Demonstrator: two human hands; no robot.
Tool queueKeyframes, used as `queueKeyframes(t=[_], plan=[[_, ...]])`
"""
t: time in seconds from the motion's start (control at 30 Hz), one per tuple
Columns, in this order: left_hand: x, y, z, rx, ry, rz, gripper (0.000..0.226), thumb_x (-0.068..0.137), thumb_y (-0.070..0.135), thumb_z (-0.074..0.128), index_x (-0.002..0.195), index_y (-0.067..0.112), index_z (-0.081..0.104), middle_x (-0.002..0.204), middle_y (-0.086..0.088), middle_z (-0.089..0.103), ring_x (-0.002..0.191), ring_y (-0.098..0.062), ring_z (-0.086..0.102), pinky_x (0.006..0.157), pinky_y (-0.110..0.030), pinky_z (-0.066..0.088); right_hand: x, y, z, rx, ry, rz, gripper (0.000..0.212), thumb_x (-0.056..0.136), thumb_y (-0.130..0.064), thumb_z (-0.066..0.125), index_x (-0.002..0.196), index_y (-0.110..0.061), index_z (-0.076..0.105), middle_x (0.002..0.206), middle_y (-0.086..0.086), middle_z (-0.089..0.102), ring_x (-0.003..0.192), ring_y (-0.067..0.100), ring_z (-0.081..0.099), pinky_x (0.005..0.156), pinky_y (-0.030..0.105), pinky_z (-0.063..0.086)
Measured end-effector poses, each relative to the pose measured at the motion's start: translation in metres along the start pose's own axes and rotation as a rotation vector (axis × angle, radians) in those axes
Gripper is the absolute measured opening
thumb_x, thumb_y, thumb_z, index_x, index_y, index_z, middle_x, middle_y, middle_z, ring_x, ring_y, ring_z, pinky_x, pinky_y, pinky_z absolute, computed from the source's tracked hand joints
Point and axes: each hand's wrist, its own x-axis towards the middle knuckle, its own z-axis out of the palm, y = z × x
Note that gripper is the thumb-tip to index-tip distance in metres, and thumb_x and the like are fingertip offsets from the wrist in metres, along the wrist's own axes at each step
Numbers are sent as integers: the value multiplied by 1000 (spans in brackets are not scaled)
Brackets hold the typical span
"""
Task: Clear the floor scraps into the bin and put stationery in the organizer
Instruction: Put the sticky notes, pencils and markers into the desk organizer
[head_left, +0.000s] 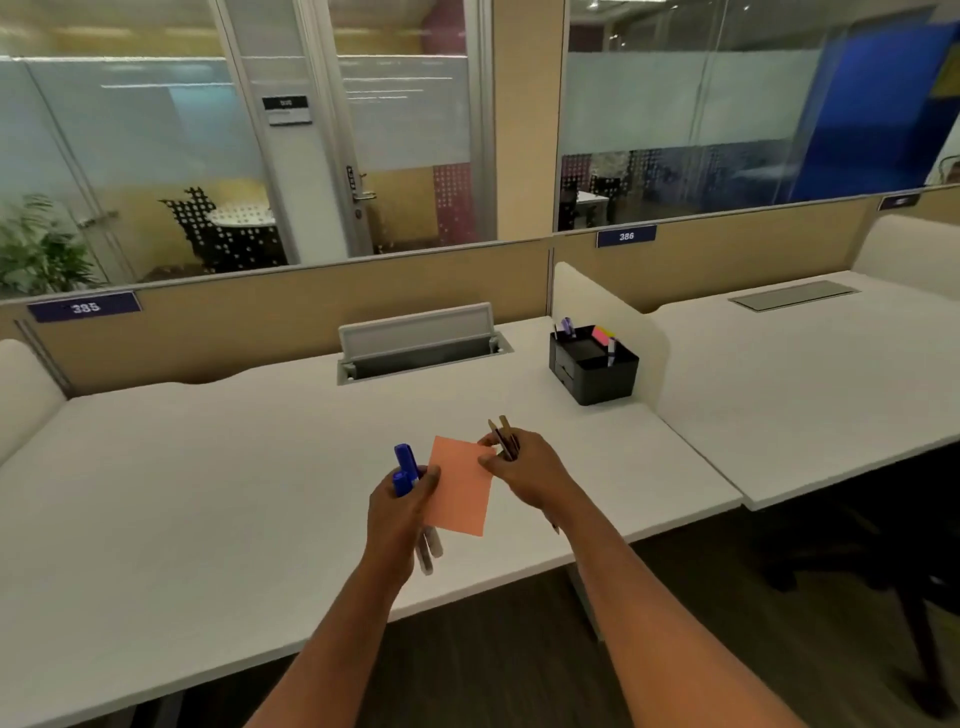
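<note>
Holding blue-capped markers, the left hand shares a salmon paper note with the right hand (closed on thin brownish sticks); the black plastic desk organizer sits ahead-right, nearer the right hand.

A black organizer stands upright right of the frame's centre, with a few pens and pink and yellow sticky notes poking from its top compartments. Low in the middle of the frame, an orange paper is held tilted above the white desktop. Just left of it are blue-capped markers, caps up, grey barrels pointing down. At its upper right corner a bunch of dark pens sticks upward.
</note>
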Motion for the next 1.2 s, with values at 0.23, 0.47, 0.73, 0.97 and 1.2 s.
queueKeyframes(t=[0.23,0.47,0.73,0.97,1.2], plan=[[50,7,91,-36,15,14,11,87,27,65,93,21,58,89,-6,63,79,-25,61,68,-33,49,58,35,-76,-6,43,26,3,92,-27,58,93,-25,60,90,-6,63,84,12,60,72,22,41],[86,7,131,14,21,10,9,85,30,67,89,25,62,76,-3,67,54,-16,63,50,-25,51,102,57,-113,-93,-24,47,7,91,-29,60,95,-23,59,91,-6,60,85,12,57,75,25,40],[141,12,153,48,-19,26,23,84,28,69,101,13,64,80,-9,66,59,-20,61,49,-23,50,146,59,-135,-156,-67,58,20,89,-23,63,107,-16,67,103,5,69,89,16,62,81,27,44],[205,27,168,42,-51,60,10,83,24,70,83,19,61,75,-5,61,66,-19,57,57,-24,48,200,56,-150,-107,120,112,13,85,-19,68,98,-15,71,85,0,66,77,11,60,63,19,41],[253,17,146,22,-32,59,12,85,26,68,84,15,64,74,-4,71,57,-17,57,55,-27,49,246,52,-163,-123,385,132,14,85,-20,67,97,-13,71,85,3,67,81,18,59,75,30,46]])
